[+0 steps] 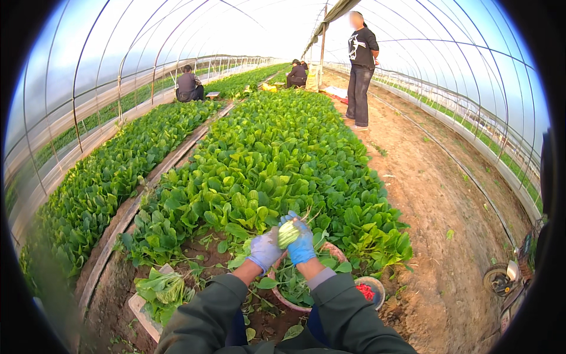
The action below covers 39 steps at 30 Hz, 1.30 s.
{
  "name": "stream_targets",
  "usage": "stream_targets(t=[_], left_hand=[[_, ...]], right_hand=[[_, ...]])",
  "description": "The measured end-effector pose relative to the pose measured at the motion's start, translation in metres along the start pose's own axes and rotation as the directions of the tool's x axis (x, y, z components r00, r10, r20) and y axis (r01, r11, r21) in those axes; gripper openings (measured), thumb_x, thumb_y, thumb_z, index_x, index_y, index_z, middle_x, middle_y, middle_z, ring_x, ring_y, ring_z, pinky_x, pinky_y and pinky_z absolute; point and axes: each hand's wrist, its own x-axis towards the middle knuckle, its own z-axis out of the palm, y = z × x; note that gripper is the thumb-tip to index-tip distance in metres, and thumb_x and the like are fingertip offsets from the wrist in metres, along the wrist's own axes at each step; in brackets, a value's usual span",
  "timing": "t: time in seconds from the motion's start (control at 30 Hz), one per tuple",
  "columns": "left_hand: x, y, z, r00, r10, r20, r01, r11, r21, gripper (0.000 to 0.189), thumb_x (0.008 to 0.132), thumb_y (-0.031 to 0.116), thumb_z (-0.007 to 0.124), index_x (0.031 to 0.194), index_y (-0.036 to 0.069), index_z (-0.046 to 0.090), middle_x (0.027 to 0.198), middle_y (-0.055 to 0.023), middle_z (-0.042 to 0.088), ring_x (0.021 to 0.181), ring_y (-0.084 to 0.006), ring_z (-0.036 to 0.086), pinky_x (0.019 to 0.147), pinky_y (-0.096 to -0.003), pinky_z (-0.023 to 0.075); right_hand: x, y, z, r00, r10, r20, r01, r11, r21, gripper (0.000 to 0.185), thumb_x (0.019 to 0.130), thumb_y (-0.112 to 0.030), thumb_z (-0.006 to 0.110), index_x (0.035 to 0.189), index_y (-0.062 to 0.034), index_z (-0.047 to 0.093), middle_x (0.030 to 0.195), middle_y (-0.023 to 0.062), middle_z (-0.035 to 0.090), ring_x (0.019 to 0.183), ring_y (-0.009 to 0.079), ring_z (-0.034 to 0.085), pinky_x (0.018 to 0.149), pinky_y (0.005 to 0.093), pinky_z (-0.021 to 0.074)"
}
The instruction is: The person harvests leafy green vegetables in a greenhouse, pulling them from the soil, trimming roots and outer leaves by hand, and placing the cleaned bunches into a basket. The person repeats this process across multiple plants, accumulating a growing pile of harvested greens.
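My left hand [265, 251], in a soiled pale glove, and my right hand [300, 241], in a blue glove, close around a bunch of leafy greens [288, 234]. Its pale stems face me, and thin roots stick out at the upper right. Below my hands stands a pink-rimmed basin [289, 304] with loose green leaves [294, 283] in it; my right forearm hides part of it. More cut greens [163, 290] lie heaped on a light board [143, 316] at my left. A small bowl [378, 294] at my right holds red pieces [366, 291], too small to identify.
Dense leafy greens [274, 155] fill the bed ahead. A wooden plank edging [146, 194] runs along its left side, a dirt path [424, 212] along its right. One person [363, 71] stands on the path; others [189, 84] sit farther off. A wheeled vehicle [502, 278] shows at far right.
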Motion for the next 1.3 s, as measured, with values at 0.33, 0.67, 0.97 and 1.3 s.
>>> stream_targets(t=[0.33, 0.67, 0.97, 1.3], left_hand=[[-0.002, -0.002, 0.006, 1.000, -0.004, 0.001, 0.004, 0.998, 0.069, 0.043, 0.076, 0.021, 0.067, 0.113, 0.009, 0.050, 0.080, -0.0162, 0.068, 0.075, -0.0371, 0.067, 0.065, -0.0476, 0.0517], [-0.007, -0.120, -0.089, 0.978, -0.071, -0.194, 0.136, 0.928, 0.347, 0.030, 0.072, 0.013, 0.069, 0.098, 0.009, 0.054, 0.081, -0.0160, 0.066, 0.076, -0.0375, 0.066, 0.063, -0.0464, 0.0516], [-0.139, -0.243, -0.177, 0.783, -0.594, 0.185, 0.353, 0.669, 0.654, 0.058, 0.067, 0.045, 0.083, 0.103, 0.004, 0.062, 0.098, -0.0177, 0.069, 0.095, -0.0351, 0.066, 0.079, -0.0442, 0.0517], [-0.164, -0.281, -0.126, 0.722, -0.649, 0.241, 0.377, 0.660, 0.649, 0.060, 0.062, 0.050, 0.084, 0.100, 0.006, 0.069, 0.099, -0.0147, 0.071, 0.094, -0.0319, 0.068, 0.079, -0.0408, 0.0536]], right_hand=[[-0.005, 0.000, -0.001, 0.998, 0.023, -0.060, -0.020, 0.999, 0.041, 0.032, 0.089, -0.003, 0.060, 0.119, 0.0088, 0.057, 0.107, 0.0184, 0.064, 0.100, 0.0314, 0.063, 0.096, 0.0412, 0.0505], [0.008, -0.015, 0.001, 0.957, 0.244, 0.155, -0.194, 0.940, -0.280, 0.075, 0.094, -0.052, 0.052, 0.144, 0.0007, 0.033, 0.140, 0.0156, 0.043, 0.133, 0.0301, 0.042, 0.111, 0.0493, 0.0320], [-0.003, -0.022, -0.009, 0.887, 0.459, 0.044, -0.379, 0.781, -0.496, 0.044, 0.095, -0.031, 0.055, 0.126, -0.0007, 0.057, 0.111, 0.0088, 0.066, 0.106, 0.0233, 0.062, 0.094, 0.0385, 0.0487], [-0.009, -0.008, -0.016, 0.889, 0.458, -0.017, -0.337, 0.629, -0.700, 0.041, 0.093, -0.026, 0.059, 0.123, 0.0009, 0.058, 0.104, 0.0088, 0.066, 0.098, 0.0220, 0.063, 0.089, 0.0361, 0.0495]])
